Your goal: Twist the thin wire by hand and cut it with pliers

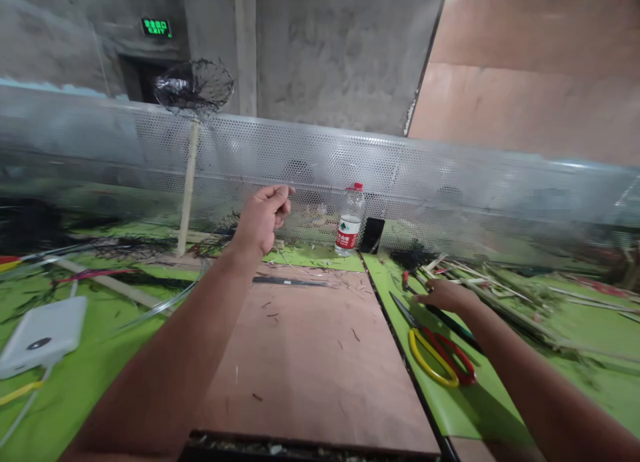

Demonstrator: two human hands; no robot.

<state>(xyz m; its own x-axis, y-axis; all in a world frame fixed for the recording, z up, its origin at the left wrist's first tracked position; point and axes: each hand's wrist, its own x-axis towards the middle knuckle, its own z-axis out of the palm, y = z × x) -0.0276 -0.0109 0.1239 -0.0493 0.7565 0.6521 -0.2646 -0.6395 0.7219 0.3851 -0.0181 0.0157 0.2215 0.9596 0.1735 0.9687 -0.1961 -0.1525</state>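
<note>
Green-covered table [480, 402], left hand [267, 219] clenched above the wooden board [310, 369], right hand [445, 295] by yellow-and-red-handled scissors [437, 352], its grasp unclear.

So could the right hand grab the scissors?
Probably yes: the right hand is close beside the scissors, and their yellow handle looks uncovered. I can't tell whether its fingers already hold something.

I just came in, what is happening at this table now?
A person has both bare hands out over a green table. The left hand is raised, fingers curled; I cannot tell if it holds something. The right hand is at a dark tool beside the scissors. Small scraps lie on the board between the arms.
</note>
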